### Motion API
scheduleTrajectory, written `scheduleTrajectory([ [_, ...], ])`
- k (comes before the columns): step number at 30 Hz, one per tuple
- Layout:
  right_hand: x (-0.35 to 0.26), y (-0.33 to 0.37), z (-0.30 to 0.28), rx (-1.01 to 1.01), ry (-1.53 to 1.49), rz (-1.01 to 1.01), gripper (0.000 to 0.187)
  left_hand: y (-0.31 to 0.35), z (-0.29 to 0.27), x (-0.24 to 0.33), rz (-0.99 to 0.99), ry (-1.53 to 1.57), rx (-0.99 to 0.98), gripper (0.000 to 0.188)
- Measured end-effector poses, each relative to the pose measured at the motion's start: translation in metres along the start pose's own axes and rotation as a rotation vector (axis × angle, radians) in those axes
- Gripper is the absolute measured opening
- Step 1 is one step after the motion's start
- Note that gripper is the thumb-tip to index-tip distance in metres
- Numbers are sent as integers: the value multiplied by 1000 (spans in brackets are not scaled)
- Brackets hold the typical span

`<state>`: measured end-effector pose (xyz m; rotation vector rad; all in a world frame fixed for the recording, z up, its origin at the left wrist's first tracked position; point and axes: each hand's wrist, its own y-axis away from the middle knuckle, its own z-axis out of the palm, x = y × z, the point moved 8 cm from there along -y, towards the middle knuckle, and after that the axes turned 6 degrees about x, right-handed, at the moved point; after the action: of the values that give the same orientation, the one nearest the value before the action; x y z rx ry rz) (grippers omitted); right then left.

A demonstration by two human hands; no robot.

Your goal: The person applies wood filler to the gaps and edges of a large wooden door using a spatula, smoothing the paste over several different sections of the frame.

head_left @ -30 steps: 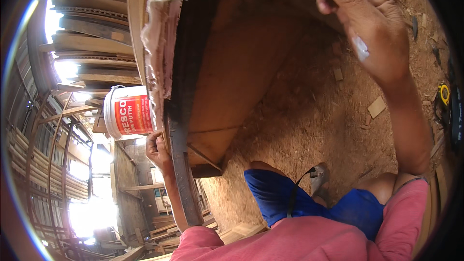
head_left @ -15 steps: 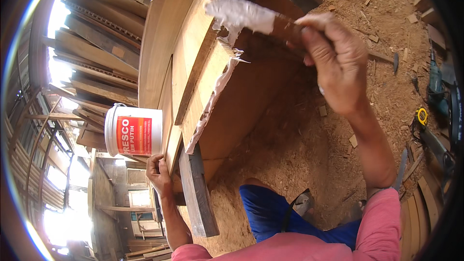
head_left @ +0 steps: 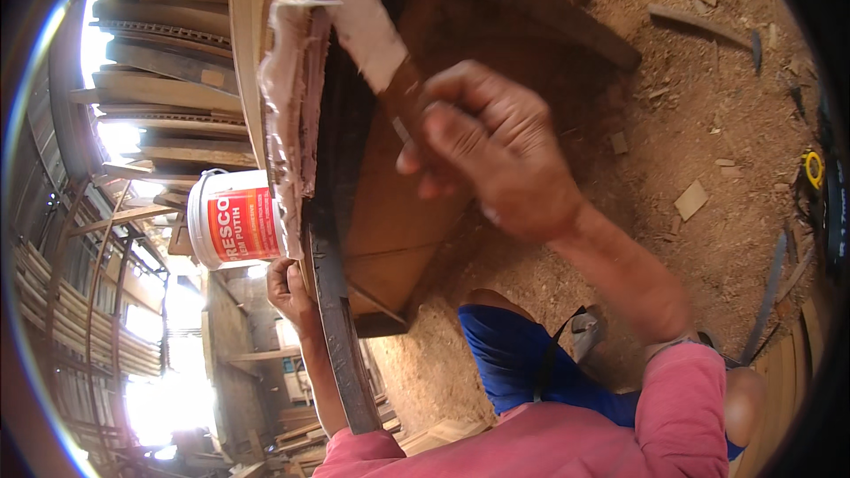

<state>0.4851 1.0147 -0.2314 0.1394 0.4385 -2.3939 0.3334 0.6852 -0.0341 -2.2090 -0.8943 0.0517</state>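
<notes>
My right hand is closed round the brown end of a flat glue spreader whose blade is coated in thick white glue. The blade's far end meets the upper part of a wooden board. White glue lies in a ragged layer along the board's edge, with strings hanging at the top. My left hand has its fingers curled at the board's lower end, just below a white bucket with a red label. A dark wooden beam runs down beside my left forearm.
Sawdust and wood scraps cover the floor at the right. A long-handled tool lies at the far right, and a yellow tape measure sits near the right rim. Stacked planks fill the far left.
My right hand and the spreader have moved left and nearer the board's edge. The board now shows its glue-covered edge more fully. My left hand keeps its place at the board's lower end.
</notes>
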Motion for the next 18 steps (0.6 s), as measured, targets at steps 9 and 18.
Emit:
scheduleTrajectory([
  [9,7,55,53,45,-215,99,23,4,6,22,-24,44,-19,27],
  [18,-84,68,83,61,363,-226,28,2,11,30,-4,-14,-32,29],
])
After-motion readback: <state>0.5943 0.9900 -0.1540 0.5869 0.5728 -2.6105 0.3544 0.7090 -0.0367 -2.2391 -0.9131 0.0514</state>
